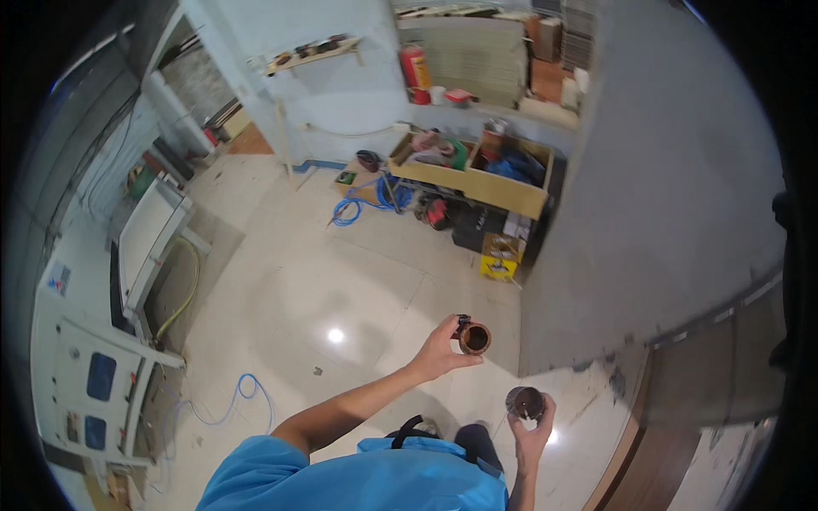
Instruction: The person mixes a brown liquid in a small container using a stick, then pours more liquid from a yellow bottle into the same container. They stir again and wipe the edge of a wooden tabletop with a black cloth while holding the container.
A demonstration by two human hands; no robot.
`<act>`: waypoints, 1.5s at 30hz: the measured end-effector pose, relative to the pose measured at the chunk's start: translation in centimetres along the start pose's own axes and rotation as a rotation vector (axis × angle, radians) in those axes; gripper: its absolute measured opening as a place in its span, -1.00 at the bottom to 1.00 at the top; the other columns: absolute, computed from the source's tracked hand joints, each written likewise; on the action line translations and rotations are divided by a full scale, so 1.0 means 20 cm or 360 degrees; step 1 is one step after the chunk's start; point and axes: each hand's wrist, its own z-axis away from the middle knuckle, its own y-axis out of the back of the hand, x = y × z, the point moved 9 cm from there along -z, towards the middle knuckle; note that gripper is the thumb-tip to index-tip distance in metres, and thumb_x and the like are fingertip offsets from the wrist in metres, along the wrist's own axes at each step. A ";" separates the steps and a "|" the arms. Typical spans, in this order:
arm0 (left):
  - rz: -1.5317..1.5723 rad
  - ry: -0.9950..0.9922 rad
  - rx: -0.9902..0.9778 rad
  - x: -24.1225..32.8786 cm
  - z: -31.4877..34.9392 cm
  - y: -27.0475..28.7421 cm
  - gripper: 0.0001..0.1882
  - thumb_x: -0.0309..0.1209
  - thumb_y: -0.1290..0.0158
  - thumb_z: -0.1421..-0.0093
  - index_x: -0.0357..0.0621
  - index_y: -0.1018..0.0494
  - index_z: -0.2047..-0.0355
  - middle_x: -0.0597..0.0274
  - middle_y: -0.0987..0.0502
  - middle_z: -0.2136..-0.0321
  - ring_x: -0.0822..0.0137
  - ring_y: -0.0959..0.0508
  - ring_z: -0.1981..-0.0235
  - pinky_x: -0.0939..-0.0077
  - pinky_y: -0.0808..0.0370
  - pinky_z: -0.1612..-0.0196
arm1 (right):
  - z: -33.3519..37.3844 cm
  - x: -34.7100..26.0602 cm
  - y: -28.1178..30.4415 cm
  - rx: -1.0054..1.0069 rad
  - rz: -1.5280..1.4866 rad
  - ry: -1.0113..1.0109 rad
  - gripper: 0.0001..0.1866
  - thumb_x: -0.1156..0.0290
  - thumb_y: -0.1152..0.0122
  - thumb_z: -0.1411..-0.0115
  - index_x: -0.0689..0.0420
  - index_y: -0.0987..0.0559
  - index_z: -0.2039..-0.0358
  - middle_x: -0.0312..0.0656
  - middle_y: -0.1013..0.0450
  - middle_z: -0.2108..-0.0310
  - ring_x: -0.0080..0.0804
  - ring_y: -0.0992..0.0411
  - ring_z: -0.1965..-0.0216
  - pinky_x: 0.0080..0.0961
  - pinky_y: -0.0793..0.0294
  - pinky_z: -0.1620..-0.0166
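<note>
My left hand is closed around a small, round, open-topped brown cup, held out in front of me above the floor. Its rim is brown and the inside is dark. A small black piece shows at the cup's far left side; I cannot tell whether it belongs to the cup. Lower and to the right, my right hand grips a second open-topped cup, dark and streaked outside, with a reddish-brown inside and a pale patch near the fingers. The two cups are apart.
Yellow-sided bins of mixed items stand at the back, near a coiled blue hose and a yellow box. A large grey panel rises on the right. White machinery stands left; a thin blue hose crosses the tiled floor.
</note>
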 end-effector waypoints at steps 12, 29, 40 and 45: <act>-0.0079 -0.0118 0.0672 -0.25 -1.06 1.73 -0.28 -0.33 -0.57 0.00 -0.18 -0.49 -0.14 0.17 -0.66 0.01 0.30 -0.64 -0.03 0.33 -0.53 -0.19 | -1.21 -0.11 -1.26 -0.0275 0.0128 0.0245 -0.23 0.47 -0.57 0.09 0.17 -0.48 -0.19 -0.12 -0.49 -0.04 -0.26 -0.50 -0.08 -0.29 -0.47 -0.22; -0.0392 -0.0151 0.1294 -0.25 -2.78 4.69 -0.35 -0.33 -0.55 -0.05 -0.34 -0.53 -0.08 0.11 -0.72 0.07 0.33 -0.66 0.03 0.39 -0.55 -0.13 | -2.90 -0.66 -2.76 -0.0305 0.0309 0.0549 -0.14 0.57 -0.54 0.15 0.18 -0.43 -0.25 -0.06 -0.47 -0.11 -0.18 -0.49 -0.13 -0.27 -0.47 -0.23; -0.0861 0.0108 0.1761 -0.46 -3.82 6.68 -0.35 -0.30 -0.49 0.02 -0.22 -0.59 -0.09 0.05 -0.74 0.03 0.20 -0.68 0.00 0.24 -0.58 -0.10 | -3.11 -0.59 -3.47 0.0263 0.0037 0.0195 -0.22 0.50 -0.47 -0.21 0.37 -0.33 -0.38 0.15 -0.46 -0.26 -0.06 -0.48 -0.21 -0.13 -0.53 -0.24; -0.0750 -0.0772 0.1138 -0.78 -4.34 7.20 -0.40 -0.57 -0.36 0.06 -0.18 -0.59 -0.08 0.27 -0.65 0.10 0.24 -0.65 0.05 0.31 -0.59 -0.14 | -3.16 -0.80 -3.77 0.0703 -0.0001 0.0175 -0.13 0.38 -0.52 -0.04 0.17 -0.37 -0.37 -0.05 -0.48 -0.19 -0.19 -0.51 -0.13 -0.20 -0.54 -0.20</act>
